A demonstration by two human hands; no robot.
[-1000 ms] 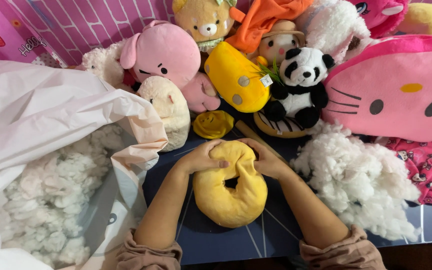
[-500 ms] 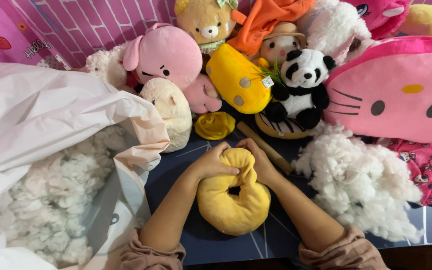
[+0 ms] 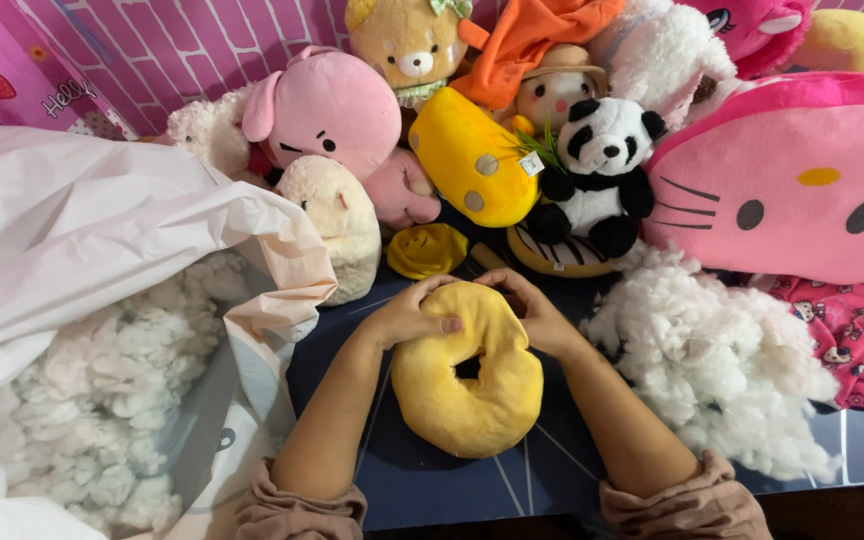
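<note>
A yellow ring-shaped plush (image 3: 467, 375) lies on the dark blue mat (image 3: 422, 480) in front of me. My left hand (image 3: 410, 315) presses on its upper left part, fingers curled over the fabric. At the top right end of the ring my right hand (image 3: 532, 310) grips it, fingers closed around it. Both forearms reach in from the bottom edge in brownish-pink sleeves.
A big white plastic bag (image 3: 102, 260) of white stuffing fills the left side. A loose heap of stuffing (image 3: 712, 360) lies at the right. Behind stand a pink plush (image 3: 327, 115), a panda (image 3: 597, 170), a yellow cushion (image 3: 467, 160), a small yellow piece (image 3: 427, 250) and a pink cat-face cushion (image 3: 792, 180).
The ring plush has shifted a little toward me and its ends have come closer together; both hands stayed on its top and pressed inward.
</note>
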